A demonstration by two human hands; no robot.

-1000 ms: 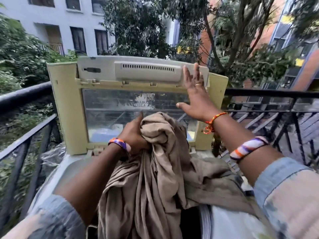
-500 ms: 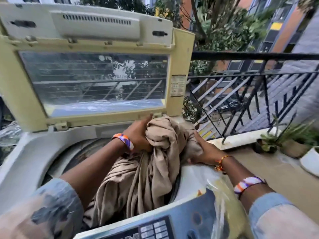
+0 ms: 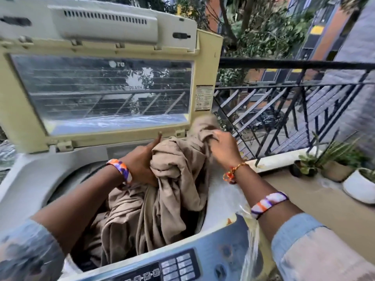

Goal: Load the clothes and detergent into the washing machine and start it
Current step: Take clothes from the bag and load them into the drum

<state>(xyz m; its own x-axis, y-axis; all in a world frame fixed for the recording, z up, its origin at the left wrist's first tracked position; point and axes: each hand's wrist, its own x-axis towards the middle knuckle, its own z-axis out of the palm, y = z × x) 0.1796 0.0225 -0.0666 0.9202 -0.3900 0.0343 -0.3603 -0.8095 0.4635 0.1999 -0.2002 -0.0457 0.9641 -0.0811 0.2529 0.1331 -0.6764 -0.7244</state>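
A top-loading washing machine (image 3: 30, 179) stands in front of me with its yellowed lid (image 3: 16, 110) raised upright, a clear window in it. A big beige cloth (image 3: 172, 191) hangs over the drum opening, its lower part down inside the drum. My left hand (image 3: 142, 165) grips the bunched cloth from the left, thumb up. My right hand (image 3: 225, 149) clutches the cloth's upper right fold, lifted above the machine's right rim. The control panel (image 3: 178, 264) with its buttons lies along the near edge. No detergent is visible.
A black metal balcony railing (image 3: 294, 86) runs behind and to the right of the machine. Potted plants (image 3: 332, 159) and a white pot (image 3: 359, 187) sit on the ledge at the right. Crinkled plastic wrap (image 3: 249, 228) covers the machine's right corner.
My right hand left the raised lid, came down onto the cloth, and now has lifted its right fold higher. My left hand keeps its grip. The view tilted down toward the drum.
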